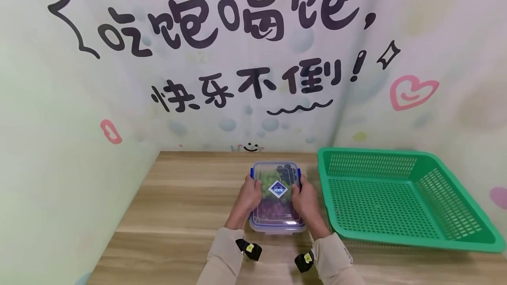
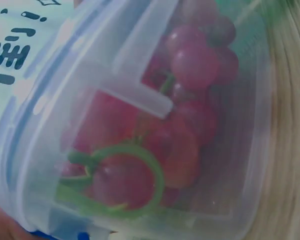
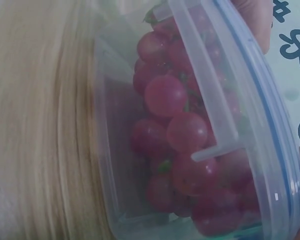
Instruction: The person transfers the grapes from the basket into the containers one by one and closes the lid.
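Observation:
A clear plastic food container (image 1: 275, 219) with a blue-rimmed lid is held between my two hands over the wooden table. My left hand (image 1: 249, 195) grips its left side, thumb on the lid's edge. On the opposite side my right hand (image 1: 306, 198) holds it the same way. Through the lid show dark grapes (image 1: 289, 171) at the far end, green grapes (image 1: 271, 179) in the middle and red grapes at the near end. Both wrist views look through the near wall at the red grapes (image 3: 166, 96). Blue clips (image 1: 299, 173) flank the lid, which bears a diamond-shaped label (image 1: 277, 189).
To the right, a large green plastic basket (image 1: 332, 201) with perforated walls stands close beside my right hand. The wooden table (image 1: 178, 192) extends left and ends against a printed wall covering (image 1: 222, 131) at the back.

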Tool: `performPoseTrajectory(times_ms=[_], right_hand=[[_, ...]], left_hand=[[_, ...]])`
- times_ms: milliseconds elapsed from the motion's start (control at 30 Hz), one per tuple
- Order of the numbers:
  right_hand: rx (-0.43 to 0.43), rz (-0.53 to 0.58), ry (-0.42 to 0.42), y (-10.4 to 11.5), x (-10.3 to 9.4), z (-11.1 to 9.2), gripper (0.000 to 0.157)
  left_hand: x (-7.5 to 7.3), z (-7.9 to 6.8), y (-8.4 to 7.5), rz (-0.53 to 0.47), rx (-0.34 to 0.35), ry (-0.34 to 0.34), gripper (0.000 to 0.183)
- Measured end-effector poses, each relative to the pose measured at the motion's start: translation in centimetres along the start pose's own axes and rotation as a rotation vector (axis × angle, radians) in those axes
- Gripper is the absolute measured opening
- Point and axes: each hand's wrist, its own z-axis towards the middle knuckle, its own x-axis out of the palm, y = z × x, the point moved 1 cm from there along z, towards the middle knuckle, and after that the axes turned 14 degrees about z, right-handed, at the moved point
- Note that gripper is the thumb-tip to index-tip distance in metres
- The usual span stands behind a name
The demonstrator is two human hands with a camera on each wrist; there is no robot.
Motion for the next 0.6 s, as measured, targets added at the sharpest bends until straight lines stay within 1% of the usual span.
performPoseTrajectory(times_ms=[133, 200, 300, 400, 467, 600], right_hand=[[0.010, 0.014, 0.011, -0.05, -0.05, 0.14, 0.052], [0.005, 0.018, 0.010, -0.03, 0.02, 0.19, 0.052], [0.026, 0.016, 0.012, -0.02, 0.09, 0.12, 0.053], [0.030, 0.015, 0.013, 0.30, 0.14, 0.25, 0.053], [0.032, 0.013, 0.018, 0.37, 0.13, 0.24, 0.053], [0.030, 0.007, 0.009, 0.02, -0.15, 0.23, 0.052]], left_hand=[[0.15, 0.03, -0.22, 0.001, -0.035, 0.012, 0.054], [0.11, 0.00, -0.31, 0.003, -0.043, 0.017, 0.056], [0.11, -0.08, -0.33, 0.007, -0.055, 0.032, 0.056], [-0.20, 0.02, -0.45, 0.024, -0.041, 0.015, 0.055], [-0.26, -0.04, -0.37, 0.019, -0.046, 0.015, 0.055], [-0.02, -0.11, -0.20, -0.011, -0.021, 0.034, 0.054]])
